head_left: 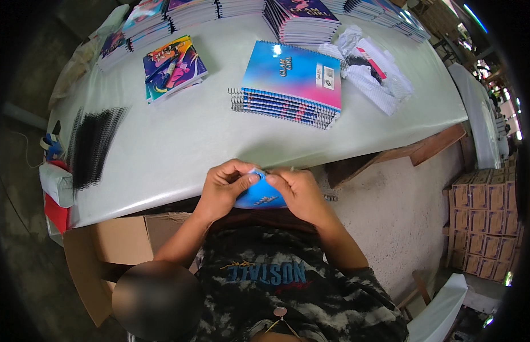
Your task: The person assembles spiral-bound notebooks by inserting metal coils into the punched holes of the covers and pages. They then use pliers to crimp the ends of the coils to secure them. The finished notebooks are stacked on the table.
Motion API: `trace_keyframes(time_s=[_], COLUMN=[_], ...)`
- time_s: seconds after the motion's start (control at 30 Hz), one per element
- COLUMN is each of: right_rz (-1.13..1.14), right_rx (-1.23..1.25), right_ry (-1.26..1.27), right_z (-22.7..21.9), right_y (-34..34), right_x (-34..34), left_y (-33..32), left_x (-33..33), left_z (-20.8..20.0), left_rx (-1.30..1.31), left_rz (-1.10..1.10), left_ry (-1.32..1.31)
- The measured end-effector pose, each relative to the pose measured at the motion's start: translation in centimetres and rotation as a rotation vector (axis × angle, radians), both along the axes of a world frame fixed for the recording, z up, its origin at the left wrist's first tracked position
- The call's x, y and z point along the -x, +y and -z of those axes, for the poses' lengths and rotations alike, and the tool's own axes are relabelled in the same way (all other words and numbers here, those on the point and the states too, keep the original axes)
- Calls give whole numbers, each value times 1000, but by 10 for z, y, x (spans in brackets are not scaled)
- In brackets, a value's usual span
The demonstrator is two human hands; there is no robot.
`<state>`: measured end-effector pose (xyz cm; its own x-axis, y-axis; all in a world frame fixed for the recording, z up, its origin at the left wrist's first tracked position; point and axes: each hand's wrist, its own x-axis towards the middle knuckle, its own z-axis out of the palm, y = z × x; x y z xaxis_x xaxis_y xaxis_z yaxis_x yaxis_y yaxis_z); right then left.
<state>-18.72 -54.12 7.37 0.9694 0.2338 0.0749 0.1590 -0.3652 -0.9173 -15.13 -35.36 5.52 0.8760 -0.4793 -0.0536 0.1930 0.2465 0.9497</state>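
**Left hand (224, 183) and right hand (299, 192) pinch a blue notebook (257, 197) off the counter's (179, 149) near edge**

The likeliest trouble is a slip: only thumbs and fingertips appear to bear on the blue notebook, and in the picture it sits below the counter's near edge, in front of the dark patterned shirt (265, 251), so a loosened pinch could drop it toward the lap or floor. Pressing too hard at the top edge might crease or tear the cover there. A short piece of dark wire coil (331, 198) shows just right of the right wrist; if it belongs to the notebook, which cannot be told, a snag could bend it.

The blue notebook lies between the hands at the centre of the frame, its top edge under both thumbs, its lower part hanging toward the shirt. Both hands are nearly closed, fingers curled, thumbs close together; fingers behind the cover are hidden. Above, well apart from them, stands a stack of spiral notebooks (290, 80); black coils (98, 145) lie at the frame's left.
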Motion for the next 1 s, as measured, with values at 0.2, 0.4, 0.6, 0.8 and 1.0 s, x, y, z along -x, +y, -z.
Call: trace_keyframes(time_s=[0.2, 0.4, 0.6, 0.8, 1.0], right_rz=[80, -10, -28, 67, 174], right_rx=[-2, -19, 21, -157, -75], right_ry=[3, -70, -34, -47, -149], right_z=[4, -9, -3, -5, 1], right_y=[2, 3, 6, 5, 14], right_x=[-4, 0, 0, 3, 1], left_y=[-3, 2, -5, 0, 1], left_x=[8, 7, 16, 13, 13], left_z=[-5, -2, -5, -5, -3], left_rx=[-97, -70, -90, -142, -107], left_rz=[21, 17, 9, -75, -87], left_ry=[-14, -41, -107, -135, -65])
